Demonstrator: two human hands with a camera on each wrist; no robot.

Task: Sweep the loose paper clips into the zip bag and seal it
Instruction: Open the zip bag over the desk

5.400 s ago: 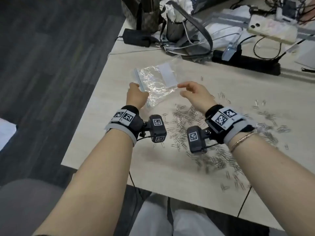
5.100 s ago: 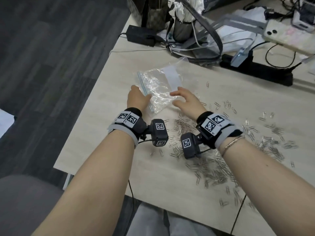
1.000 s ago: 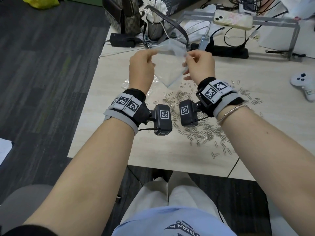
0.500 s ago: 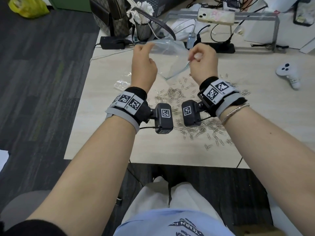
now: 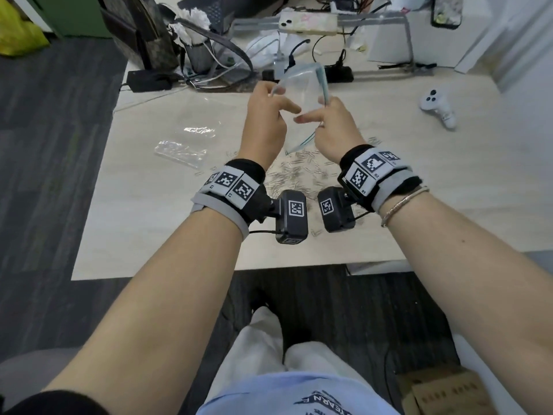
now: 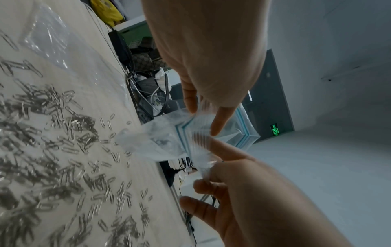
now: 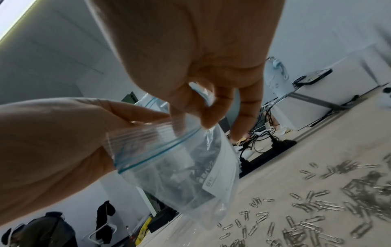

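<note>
Held up off the pale wooden desk (image 5: 155, 223), between both hands: a clear plastic zip bag with a blue seal strip (image 5: 302, 94). Left hand (image 5: 263, 124) pinching one lip of the mouth between thumb and fingers; right hand (image 5: 332, 130) pinching the other lip, forefinger stretched toward the left hand. In the right wrist view, blue strip running slantwise just under the fingertips (image 7: 208, 122), white label showing through the film. Whether anything already lies inside: cannot tell.

Step in hand, by the look of it: parting the seal to open the mouth. Best done with each pinch close against the strip, pulling the lips straight apart rather than twisting, since thin film stretches and slips.

Directly below both hands and back toward the wrists: the loose silver paper clips (image 5: 296, 172), a dense scatter flat on the desk, none swept yet.

Room for moving: bare desk out from the left hand, broken only by a crumpled clear plastic wrapper (image 5: 182, 151) lying flat. Well out from the right hand, a white game controller (image 5: 437, 107). Beyond the fingertips, a black power strip (image 5: 338, 74) and tangled cables along the far edge, best avoided. Near desk edge behind the wrists, close to the hindmost clips, so sweeping away from that edge looks safer.
</note>
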